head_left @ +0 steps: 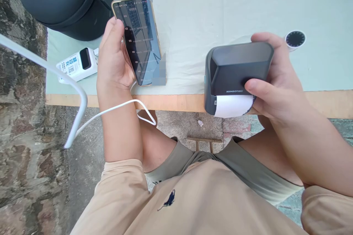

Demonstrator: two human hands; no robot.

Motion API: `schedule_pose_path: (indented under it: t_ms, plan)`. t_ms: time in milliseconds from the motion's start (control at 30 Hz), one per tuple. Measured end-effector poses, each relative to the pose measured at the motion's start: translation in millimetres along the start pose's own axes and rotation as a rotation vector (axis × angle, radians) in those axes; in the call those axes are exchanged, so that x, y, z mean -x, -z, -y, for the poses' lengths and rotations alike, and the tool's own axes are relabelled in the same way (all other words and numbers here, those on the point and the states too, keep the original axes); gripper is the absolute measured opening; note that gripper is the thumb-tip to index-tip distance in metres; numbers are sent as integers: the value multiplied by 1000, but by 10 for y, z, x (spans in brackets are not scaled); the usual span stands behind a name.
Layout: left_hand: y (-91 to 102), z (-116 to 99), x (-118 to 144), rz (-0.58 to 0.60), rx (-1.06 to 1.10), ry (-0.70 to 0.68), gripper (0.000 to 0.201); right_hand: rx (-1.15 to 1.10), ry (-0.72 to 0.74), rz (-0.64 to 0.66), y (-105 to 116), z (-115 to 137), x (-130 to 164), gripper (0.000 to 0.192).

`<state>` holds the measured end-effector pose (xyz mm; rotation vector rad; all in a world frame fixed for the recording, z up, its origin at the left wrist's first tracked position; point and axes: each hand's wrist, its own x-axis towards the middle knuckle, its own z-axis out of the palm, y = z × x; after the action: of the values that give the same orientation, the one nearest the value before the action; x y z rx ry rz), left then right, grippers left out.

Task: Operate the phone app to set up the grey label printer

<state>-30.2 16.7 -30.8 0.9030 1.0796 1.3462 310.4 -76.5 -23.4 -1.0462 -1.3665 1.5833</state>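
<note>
Right hand (275, 80): fingers curled over the printer (237, 73), thumb pressed on its front above the white paper (233, 105). The printer is held at the table (248, 7) edge. Left hand (114, 58): fingers wrapped round the phone (139, 40), left of the printer, thumb on its edge. The printer is best kept steady and the paper slot unblocked. Green cloth is laid over the table; a power bank (78, 64) and dark bag (60, 0) lie further left; stone paving lies below.
</note>
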Motion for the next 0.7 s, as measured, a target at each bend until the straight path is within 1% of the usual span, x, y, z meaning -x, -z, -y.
schedule_pose_path:
  t_ms: [67,100,200,233,267,333,467,500,567,700]
  plan:
    - [-27,39,-9,-44,-54,-126,7,-2,6,-5,-5,3,-3,75]
    - [-46,55,-9,-59,-68,-164,7,-4,6,-5,-7,4,-5,75]
    - [-105,62,18,-57,-48,-163,41,-9,-4,-11,-6,4,-8,75]
    - [-123,49,34,-47,-27,-151,49,-7,-6,-13,-7,5,-9,75]
    - [-139,32,50,-34,-5,-133,52,-2,-7,-13,-8,7,-9,75]
    - [-169,-9,81,-26,34,-115,47,8,-11,-20,-15,13,-7,78]
    - [-207,-87,113,-46,42,-90,15,-5,-35,-34,-30,33,-4,80]
    - [-211,-107,115,-40,40,-72,9,-11,-34,-34,-30,37,-4,80]
    - [-214,-145,118,-14,31,-29,11,-20,-28,-24,-25,40,-5,79]
    - [-209,-189,117,42,12,16,29,-24,-17,-3,-7,24,-9,75]
